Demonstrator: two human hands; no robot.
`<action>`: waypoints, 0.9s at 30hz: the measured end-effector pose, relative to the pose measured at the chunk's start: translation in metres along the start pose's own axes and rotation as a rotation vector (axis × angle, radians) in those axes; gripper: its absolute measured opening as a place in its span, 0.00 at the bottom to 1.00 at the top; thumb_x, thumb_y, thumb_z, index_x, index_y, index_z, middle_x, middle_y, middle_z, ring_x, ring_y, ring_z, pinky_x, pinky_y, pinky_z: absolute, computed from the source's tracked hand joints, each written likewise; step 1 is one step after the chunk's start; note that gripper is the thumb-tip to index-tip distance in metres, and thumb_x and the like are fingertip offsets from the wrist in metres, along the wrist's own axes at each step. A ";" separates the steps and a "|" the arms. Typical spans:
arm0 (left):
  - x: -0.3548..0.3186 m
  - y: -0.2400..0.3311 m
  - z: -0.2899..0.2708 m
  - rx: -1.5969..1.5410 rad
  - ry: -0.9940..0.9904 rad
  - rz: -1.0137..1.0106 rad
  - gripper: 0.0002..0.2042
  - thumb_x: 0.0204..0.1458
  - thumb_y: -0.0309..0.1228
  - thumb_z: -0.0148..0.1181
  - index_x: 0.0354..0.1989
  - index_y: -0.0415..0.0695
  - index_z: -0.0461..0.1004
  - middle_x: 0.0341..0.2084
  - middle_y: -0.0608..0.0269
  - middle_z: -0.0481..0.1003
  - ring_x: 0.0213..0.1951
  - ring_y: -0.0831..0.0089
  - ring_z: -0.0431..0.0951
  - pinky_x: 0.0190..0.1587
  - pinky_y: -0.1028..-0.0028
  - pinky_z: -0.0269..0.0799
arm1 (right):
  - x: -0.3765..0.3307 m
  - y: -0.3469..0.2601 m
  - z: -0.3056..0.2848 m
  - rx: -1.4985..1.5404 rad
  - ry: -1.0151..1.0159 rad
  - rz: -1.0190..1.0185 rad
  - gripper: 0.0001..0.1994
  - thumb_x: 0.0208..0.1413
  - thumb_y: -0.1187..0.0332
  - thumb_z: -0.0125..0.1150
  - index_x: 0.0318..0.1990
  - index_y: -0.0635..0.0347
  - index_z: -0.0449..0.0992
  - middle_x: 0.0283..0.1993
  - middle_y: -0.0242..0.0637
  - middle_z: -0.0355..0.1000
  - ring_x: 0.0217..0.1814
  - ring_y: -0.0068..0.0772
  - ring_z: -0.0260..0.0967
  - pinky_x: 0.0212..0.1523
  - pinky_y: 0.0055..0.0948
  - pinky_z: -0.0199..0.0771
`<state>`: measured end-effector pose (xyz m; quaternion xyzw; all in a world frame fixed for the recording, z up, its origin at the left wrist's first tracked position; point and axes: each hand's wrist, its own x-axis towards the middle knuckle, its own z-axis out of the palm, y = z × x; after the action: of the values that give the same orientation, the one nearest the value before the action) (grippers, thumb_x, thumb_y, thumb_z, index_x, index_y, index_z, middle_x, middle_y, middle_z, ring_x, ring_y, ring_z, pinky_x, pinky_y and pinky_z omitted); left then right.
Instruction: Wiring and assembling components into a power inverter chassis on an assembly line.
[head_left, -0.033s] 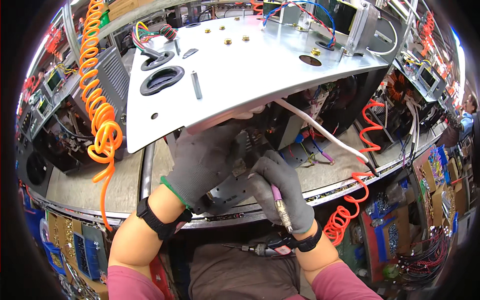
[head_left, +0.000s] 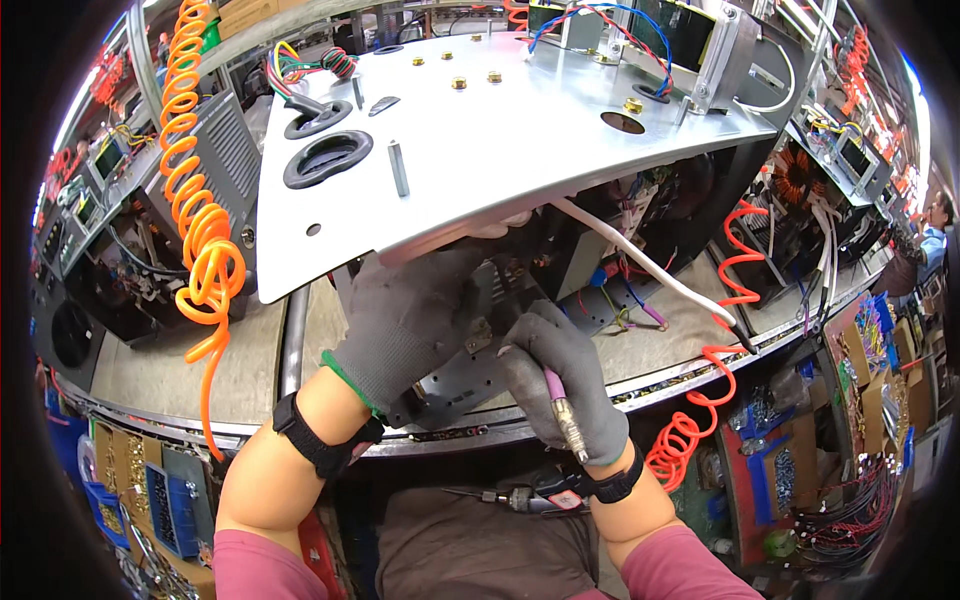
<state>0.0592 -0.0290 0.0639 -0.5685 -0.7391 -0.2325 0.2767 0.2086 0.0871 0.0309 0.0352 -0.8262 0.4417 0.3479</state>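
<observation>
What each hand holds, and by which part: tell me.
Right hand: a slim purple-and-metal tool, gripped near its purple section, metal end toward the wrist. Left hand: cannot be told; its fingers are hidden under the metal panel.

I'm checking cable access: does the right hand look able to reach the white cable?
Probably yes: the white cable juts into the open near the right hand, though that hand holds a slim purple-and-metal piece.

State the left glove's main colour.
The left glove is mainly grey, showing best in the head view.
</observation>
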 end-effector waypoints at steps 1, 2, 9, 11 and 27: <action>0.000 0.000 0.000 -0.005 0.007 -0.005 0.15 0.51 0.31 0.61 0.48 0.53 0.80 0.36 0.62 0.80 0.37 0.61 0.81 0.39 0.64 0.77 | 0.000 0.000 -0.001 0.005 -0.005 0.007 0.02 0.52 0.75 0.57 0.32 0.65 0.72 0.30 0.42 0.64 0.30 0.40 0.61 0.33 0.34 0.62; 0.000 0.000 0.000 -0.010 0.015 -0.009 0.16 0.51 0.31 0.61 0.49 0.53 0.80 0.37 0.62 0.80 0.38 0.62 0.82 0.40 0.64 0.77 | 0.000 0.001 -0.003 0.001 -0.017 0.022 0.03 0.53 0.75 0.57 0.32 0.65 0.71 0.30 0.42 0.64 0.30 0.40 0.61 0.33 0.34 0.62; 0.002 -0.001 -0.002 0.006 -0.040 -0.014 0.20 0.48 0.29 0.62 0.52 0.54 0.78 0.39 0.64 0.80 0.40 0.62 0.81 0.42 0.63 0.77 | 0.002 0.001 -0.006 -0.006 -0.006 -0.022 0.02 0.53 0.76 0.57 0.32 0.65 0.72 0.31 0.42 0.65 0.30 0.40 0.63 0.33 0.33 0.63; 0.001 0.000 -0.002 0.013 -0.063 -0.022 0.20 0.48 0.30 0.62 0.53 0.53 0.78 0.39 0.63 0.80 0.40 0.61 0.81 0.42 0.62 0.76 | -0.001 0.000 -0.003 -0.038 -0.011 0.007 0.01 0.52 0.77 0.58 0.32 0.64 0.72 0.30 0.42 0.65 0.31 0.40 0.64 0.33 0.33 0.64; -0.020 -0.003 -0.020 -0.159 -0.267 -0.172 0.25 0.45 0.36 0.64 0.56 0.52 0.75 0.42 0.56 0.77 0.49 0.52 0.75 0.51 0.53 0.68 | -0.034 -0.026 -0.006 -0.190 0.005 -0.028 0.05 0.51 0.68 0.67 0.33 0.52 0.77 0.26 0.39 0.67 0.24 0.43 0.69 0.25 0.37 0.68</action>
<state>0.0627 -0.0569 0.0650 -0.5491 -0.7944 -0.2353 0.1095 0.2466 0.0675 0.0306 0.0124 -0.8630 0.3565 0.3577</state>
